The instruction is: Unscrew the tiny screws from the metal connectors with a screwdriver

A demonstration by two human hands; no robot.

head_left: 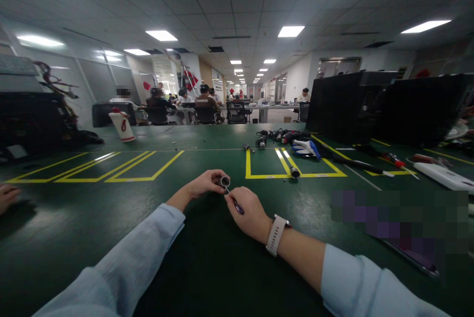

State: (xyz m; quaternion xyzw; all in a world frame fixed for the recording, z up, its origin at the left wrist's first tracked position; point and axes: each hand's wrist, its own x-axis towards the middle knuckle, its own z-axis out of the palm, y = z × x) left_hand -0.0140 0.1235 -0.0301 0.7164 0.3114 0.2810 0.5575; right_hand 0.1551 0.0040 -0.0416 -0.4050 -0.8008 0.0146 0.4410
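My left hand [205, 183] is closed around a small round metal part [224, 181], whose ringed open end faces me. In my right hand [249, 211] is a small screwdriver [239, 207] with a dark purplish handle. Its thin shaft points up and left to the rim of the metal part; whether the tip is inside cannot be made out. Both hands are close together above the green table [200, 257]. A similar short metal cylinder [295, 172] lies on the yellow tape to the right.
Farther right lie a blue-and-white glove [306, 149], dark tools [285, 136], a red-handled screwdriver [396, 160] and a white power strip [444, 175]. Black cases [344, 104] stand behind them. A white cup [122, 126] stands far left. Another person's hand [8, 197] is at the left edge.
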